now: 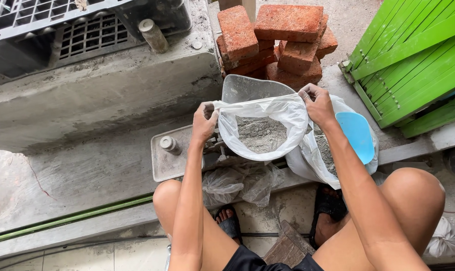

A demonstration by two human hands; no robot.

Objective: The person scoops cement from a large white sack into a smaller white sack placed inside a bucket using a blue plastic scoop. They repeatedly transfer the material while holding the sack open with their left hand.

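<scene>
White plastic bag (282,113) of grey powder (260,134), held open over a metal scoop pan (245,88) on a balance scale (165,163). Left hand (204,122) closed on the bag's near-left rim, fingers pinching the film; right hand (318,103) closed on the far-right rim, stretching the mouth wide. Powder heaped low inside, well below the rim. Just right of it, touching, a second larger white sack (308,160) of the same grey powder, with a blue plastic scoop (357,134) lying in its mouth. On the scale's flat plate, a small cylindrical metal weight (170,145), upright. Below the scale, crumpled clear plastic bags (240,180) on the concrete ledge (87,165). Behind, a loose stack of red bricks (282,35); to the right, green slatted wooden panels (413,60) leaning; upper left, a dark grey plastic crate (87,30). Bare knees either side, sandalled feet beneath.
</scene>
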